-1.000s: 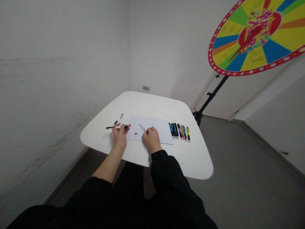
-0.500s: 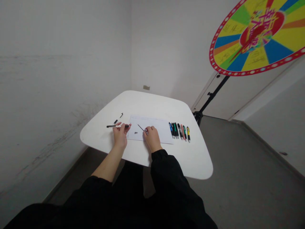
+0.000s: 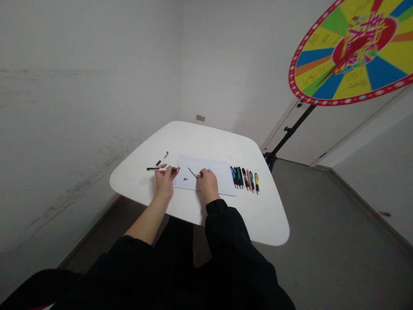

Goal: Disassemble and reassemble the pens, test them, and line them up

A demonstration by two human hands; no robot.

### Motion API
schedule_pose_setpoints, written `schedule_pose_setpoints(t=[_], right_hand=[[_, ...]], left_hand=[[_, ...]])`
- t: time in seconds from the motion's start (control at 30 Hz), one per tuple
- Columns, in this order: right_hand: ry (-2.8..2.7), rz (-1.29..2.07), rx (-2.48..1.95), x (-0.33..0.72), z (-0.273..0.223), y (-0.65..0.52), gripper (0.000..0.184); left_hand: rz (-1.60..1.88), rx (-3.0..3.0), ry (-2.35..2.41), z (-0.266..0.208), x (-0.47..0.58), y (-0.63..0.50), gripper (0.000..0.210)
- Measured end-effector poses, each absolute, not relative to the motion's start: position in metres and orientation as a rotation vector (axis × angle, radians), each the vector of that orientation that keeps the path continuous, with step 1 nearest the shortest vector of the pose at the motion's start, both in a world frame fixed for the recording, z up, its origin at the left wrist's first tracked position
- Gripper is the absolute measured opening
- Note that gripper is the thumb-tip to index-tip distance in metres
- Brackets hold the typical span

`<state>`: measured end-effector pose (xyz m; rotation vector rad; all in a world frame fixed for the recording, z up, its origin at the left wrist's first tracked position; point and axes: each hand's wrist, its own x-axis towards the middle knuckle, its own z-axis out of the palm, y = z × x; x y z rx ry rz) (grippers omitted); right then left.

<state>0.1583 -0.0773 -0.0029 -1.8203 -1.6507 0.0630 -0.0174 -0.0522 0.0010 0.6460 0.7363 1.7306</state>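
Note:
My left hand (image 3: 164,183) is closed around a slim black-and-white pen (image 3: 161,169), held level above the left edge of a white sheet of paper (image 3: 219,167). Over the middle of that sheet, my right hand (image 3: 208,185) has its thumb and fingers pinched together; what is between them is too small to make out. A thin dark pen refill (image 3: 192,172) slants just left of its fingertips, and I cannot tell whether they touch it. A small dark piece (image 3: 185,179) rests on the paper between my hands.
Several pens (image 3: 244,179) lie side by side right of the paper on the white table (image 3: 258,224). Small black pen parts (image 3: 166,154) lie at the table's left. A colourful prize wheel (image 3: 355,56) on a black stand (image 3: 290,133) rises behind, at right.
My right fingertips have shifted slightly right, off the end of the refill. My left hand keeps its hold on the pen. The whole view has shifted a little.

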Motion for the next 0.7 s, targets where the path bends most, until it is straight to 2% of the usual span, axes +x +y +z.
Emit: schedule_pose_setpoints(t=[0.33,0.7], right_hand=[[-1.693,0.148,-1.899,0.159,0.018,-0.081,0.019],[-1.776,0.136,-2.189,0.154,0.039,-0.08,0.024]], left_hand=[[1.718,0.642,0.724,0.001,-0.017,-0.053,0.045],[1.711,0.615,0.706,0.003,-0.016,-0.054,0.043]])
